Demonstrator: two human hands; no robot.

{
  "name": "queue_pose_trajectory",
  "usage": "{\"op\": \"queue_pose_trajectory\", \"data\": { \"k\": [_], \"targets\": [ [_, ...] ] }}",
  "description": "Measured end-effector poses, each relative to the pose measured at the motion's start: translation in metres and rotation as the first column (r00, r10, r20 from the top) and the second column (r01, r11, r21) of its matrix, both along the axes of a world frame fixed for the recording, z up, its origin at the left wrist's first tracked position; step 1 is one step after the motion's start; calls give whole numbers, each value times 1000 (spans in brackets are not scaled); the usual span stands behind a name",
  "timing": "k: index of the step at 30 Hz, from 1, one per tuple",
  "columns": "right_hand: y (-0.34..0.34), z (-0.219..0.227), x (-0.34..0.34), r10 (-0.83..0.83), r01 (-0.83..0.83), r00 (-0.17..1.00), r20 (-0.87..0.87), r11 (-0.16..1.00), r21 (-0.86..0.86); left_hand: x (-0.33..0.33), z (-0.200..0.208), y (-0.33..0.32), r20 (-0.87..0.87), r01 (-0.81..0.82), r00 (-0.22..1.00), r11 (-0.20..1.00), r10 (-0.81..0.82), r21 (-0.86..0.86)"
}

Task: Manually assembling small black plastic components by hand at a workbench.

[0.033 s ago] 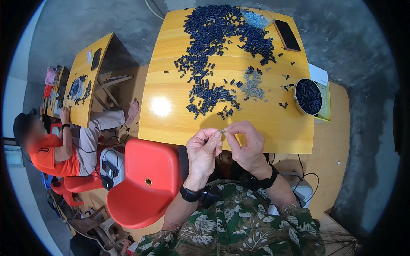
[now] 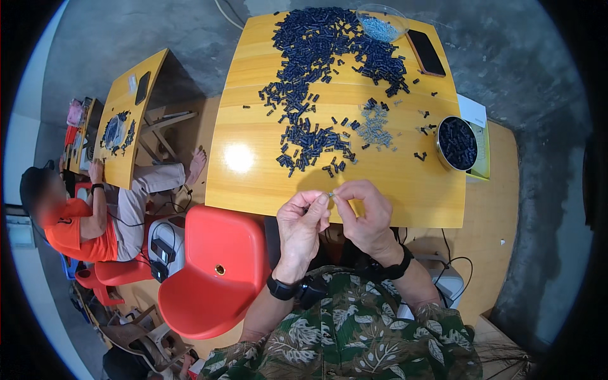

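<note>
My left hand (image 2: pixel 299 229) and my right hand (image 2: pixel 365 214) meet over the near edge of the yellow wooden table (image 2: pixel 247 190). Both are closed in a pinch, fingertips almost touching. Between them shows a tiny silvery piece (image 2: pixel 330 195), too small to name. A bit of something black peeks out among my left fingers. Beyond my hands spreads a heap of small black tube-like parts (image 2: pixel 313 142), thickest toward the far edge. To its right lies a loose patch of tiny silvery pieces (image 2: pixel 375 126).
A metal bowl (image 2: pixel 439 149) of black parts stands at the right edge, a clear bowl (image 2: pixel 405 19) of silvery pieces at the far edge. Near that lies a phone (image 2: pixel 425 54). A red chair (image 2: pixel 221 240) is at my left; a person in orange (image 2: pixel 82 221) sits at another table (image 2: pixel 142 104).
</note>
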State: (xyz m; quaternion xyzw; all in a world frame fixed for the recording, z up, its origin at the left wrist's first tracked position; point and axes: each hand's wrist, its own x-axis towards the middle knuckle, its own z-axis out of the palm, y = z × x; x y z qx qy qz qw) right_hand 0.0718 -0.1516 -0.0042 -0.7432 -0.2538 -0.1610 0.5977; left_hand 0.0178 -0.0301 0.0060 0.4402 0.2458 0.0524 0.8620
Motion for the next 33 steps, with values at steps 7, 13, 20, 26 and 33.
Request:
{"op": "queue_pose_trajectory", "data": {
  "k": [7,13,20,26,33],
  "targets": [
    [-5,0,0,216,-139,902,-374,965,220,-2,-1,5,43,25,999,999,-27,44],
    [-12,4,7,273,-200,877,-394,955,217,-1,2,5,44,69,996,994,-73,86],
    [-11,9,5,194,-157,940,-282,976,147,1,5,2,54,58,996,984,-68,170],
    [-9,10,5,148,-147,988,-47,989,17,-1,4,4,14,89,995,970,-94,228],
    [-13,2,10,200,-170,949,244,976,-138,0,7,7,-18,146,989,965,-146,218]
  ]
}}
